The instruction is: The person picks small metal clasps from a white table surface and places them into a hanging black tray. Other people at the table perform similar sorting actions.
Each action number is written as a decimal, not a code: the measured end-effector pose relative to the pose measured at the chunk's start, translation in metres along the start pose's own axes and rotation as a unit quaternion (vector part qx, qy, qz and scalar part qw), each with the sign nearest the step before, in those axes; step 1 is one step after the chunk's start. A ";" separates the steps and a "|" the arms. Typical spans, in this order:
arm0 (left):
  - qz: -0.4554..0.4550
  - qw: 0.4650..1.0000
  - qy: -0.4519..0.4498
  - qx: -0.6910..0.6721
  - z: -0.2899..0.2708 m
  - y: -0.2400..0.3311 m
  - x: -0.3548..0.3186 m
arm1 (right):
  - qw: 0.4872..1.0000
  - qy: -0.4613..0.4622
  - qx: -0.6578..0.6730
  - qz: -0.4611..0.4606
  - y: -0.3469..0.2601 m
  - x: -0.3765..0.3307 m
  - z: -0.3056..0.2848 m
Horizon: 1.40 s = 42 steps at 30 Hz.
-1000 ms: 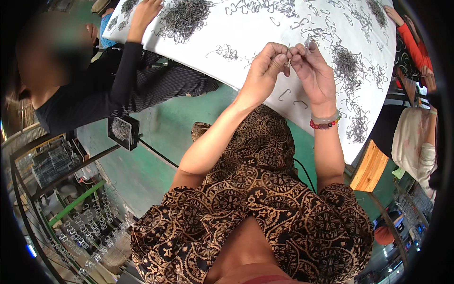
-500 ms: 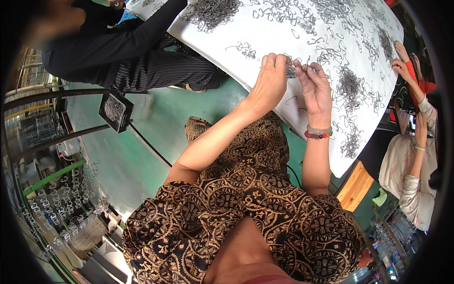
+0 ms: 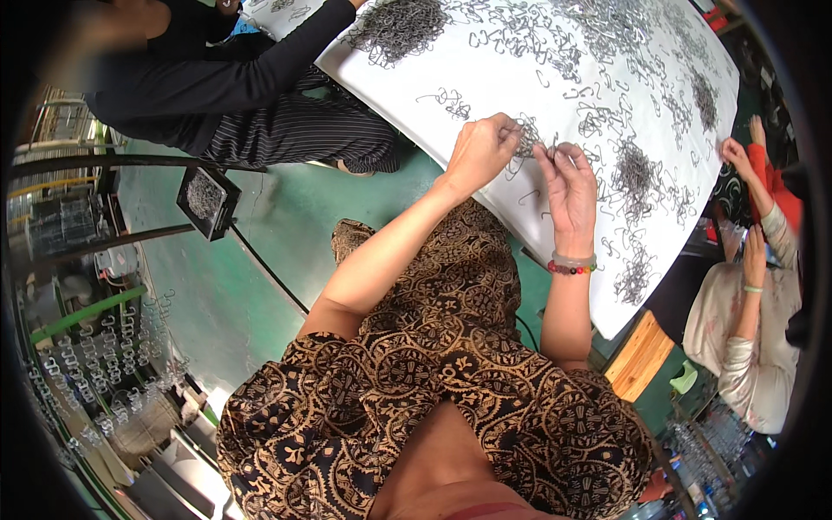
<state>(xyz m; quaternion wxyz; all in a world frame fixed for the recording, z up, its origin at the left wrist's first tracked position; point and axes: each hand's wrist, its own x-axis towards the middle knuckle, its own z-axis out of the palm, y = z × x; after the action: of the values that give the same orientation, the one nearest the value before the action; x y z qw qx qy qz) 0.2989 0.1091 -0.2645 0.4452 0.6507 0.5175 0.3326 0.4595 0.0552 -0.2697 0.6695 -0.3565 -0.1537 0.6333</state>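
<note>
Both of my hands are over the near edge of a white-covered table strewn with small dark bent-wire hooks. My left hand is closed in a pinch; what its fingertips hold, if anything, is hidden. Close to its right, my right hand pinches a thin dark wire hook between thumb and fingers. Beside my left fingertips lies a small cluster of hooks. Two loose hooks lie on the cover below the gap between my hands.
Dense hook piles stand at the far left and right of the table. A person in a black sleeve sits to the left; other people's hands reach the right edge. A black tray of hooks and a wooden stool stand lower.
The view has shifted slightly. Both my hands have moved a little left and nearer to me, still close together with fingers pinched.
</note>
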 end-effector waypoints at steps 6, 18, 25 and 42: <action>0.108 0.969 0.007 0.220 -0.009 -0.004 0.007 | 1.000 -0.026 0.008 0.004 -0.009 0.002 -0.005; 0.005 0.998 -0.054 -0.012 -0.039 0.009 -0.022 | 0.992 -0.029 -0.099 -0.067 0.023 0.001 0.040; 0.087 0.977 0.159 0.115 -0.078 -0.012 -0.049 | 0.967 -0.036 -0.210 -0.138 0.052 -0.003 0.062; 0.068 0.950 0.175 -0.248 -0.064 0.008 -0.049 | 0.940 -0.070 -0.269 -0.199 0.075 -0.025 0.085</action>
<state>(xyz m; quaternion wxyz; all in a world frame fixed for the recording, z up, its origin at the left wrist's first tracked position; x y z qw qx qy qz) 0.2327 0.0762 -0.2312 0.4718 0.4846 0.4429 0.5885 0.3443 0.0513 -0.2548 0.6485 -0.4398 -0.4327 0.4458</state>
